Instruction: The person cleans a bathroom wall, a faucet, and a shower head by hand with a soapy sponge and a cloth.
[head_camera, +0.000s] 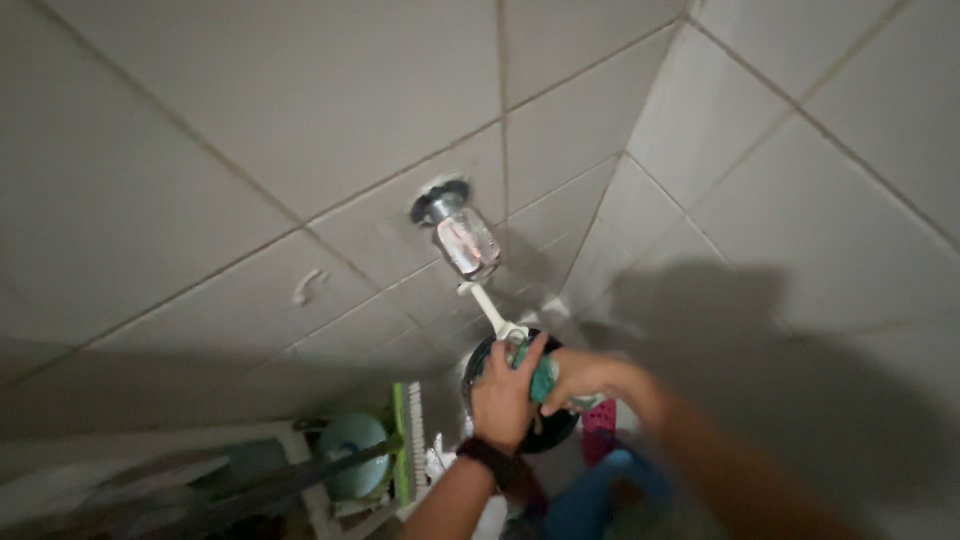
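My left hand grips the rim of a dark round pan held up under a chrome wall tap. Against the pan, my right hand presses a green scrubbing cloth. A dark watch band sits on my left wrist. A white handle runs from the tap's spout down toward the pan. Both hands are close together in the lower middle of the head view, and much of the pan is hidden behind them.
Grey tiled walls meet in a corner behind the tap. Below left lie a pale green round lid, a green brush and a dark long handle. A pink basket and a blue container sit below the hands.
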